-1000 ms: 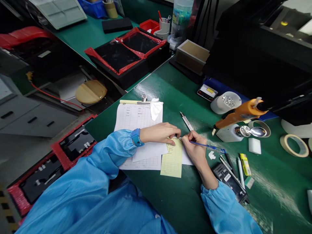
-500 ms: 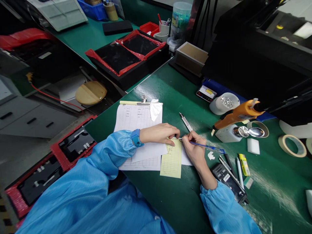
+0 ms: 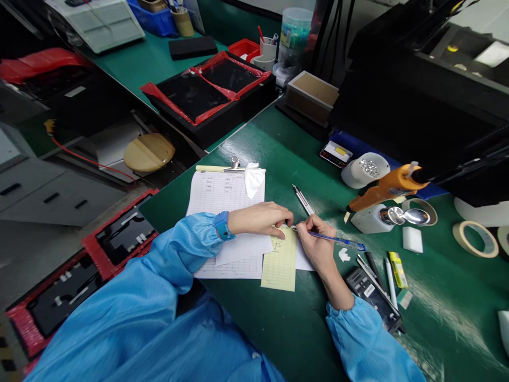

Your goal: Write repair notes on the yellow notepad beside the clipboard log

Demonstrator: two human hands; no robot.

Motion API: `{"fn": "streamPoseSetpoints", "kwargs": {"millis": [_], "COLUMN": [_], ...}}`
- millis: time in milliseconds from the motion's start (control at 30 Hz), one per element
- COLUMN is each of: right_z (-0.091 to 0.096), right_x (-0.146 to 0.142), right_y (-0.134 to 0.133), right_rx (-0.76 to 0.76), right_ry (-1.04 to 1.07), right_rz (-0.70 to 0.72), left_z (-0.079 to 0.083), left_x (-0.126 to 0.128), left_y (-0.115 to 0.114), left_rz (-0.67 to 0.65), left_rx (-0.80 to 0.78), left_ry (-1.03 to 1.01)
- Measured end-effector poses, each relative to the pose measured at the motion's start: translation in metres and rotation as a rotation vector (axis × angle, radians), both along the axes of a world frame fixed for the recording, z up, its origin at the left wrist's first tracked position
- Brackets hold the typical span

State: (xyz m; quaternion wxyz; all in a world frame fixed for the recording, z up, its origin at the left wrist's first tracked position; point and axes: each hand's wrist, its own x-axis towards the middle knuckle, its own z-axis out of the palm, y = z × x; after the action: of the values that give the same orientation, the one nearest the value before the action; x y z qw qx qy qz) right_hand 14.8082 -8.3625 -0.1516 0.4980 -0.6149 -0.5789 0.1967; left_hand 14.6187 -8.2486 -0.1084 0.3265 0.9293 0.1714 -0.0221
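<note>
My right hand (image 3: 318, 245) is closed round a blue pen (image 3: 338, 240), whose tip rests on the top edge of a pale yellow slip (image 3: 280, 262). My left hand (image 3: 262, 217) lies with fingers curled on the slip's upper left corner, pinning it. The slip lies over white sheets (image 3: 242, 249) on a clipboard (image 3: 225, 191) with a printed form. A blue wristband (image 3: 221, 224) shows at my left cuff. Both arms wear light blue sleeves.
On the green table (image 3: 286, 154): a silver pen (image 3: 302, 198), an orange glue gun (image 3: 387, 187) on a white stand, a white cup of small shiny parts (image 3: 368, 170), tape rolls (image 3: 475, 239), markers and a black device (image 3: 376, 297). Black trays with red lining (image 3: 210, 85) stand at the back.
Nothing has changed apart from a slight shift of the camera; both hands stay on the yellow slip with the pen tip at its top.
</note>
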Motion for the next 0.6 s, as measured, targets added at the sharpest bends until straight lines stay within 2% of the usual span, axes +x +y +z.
{"fn": "streamPoseSetpoints", "kwargs": {"millis": [600], "right_z": [-0.0034], "right_x": [-0.0007], "right_y": [0.0000], "right_rx": [-0.010], "right_ry": [-0.015], "right_rz": [-0.009], "left_z": [0.0048], "left_x": [0.0011], "left_y": [-0.0010], "left_rz": [0.015], "left_rx": [-0.010], "left_ry": [0.037]}}
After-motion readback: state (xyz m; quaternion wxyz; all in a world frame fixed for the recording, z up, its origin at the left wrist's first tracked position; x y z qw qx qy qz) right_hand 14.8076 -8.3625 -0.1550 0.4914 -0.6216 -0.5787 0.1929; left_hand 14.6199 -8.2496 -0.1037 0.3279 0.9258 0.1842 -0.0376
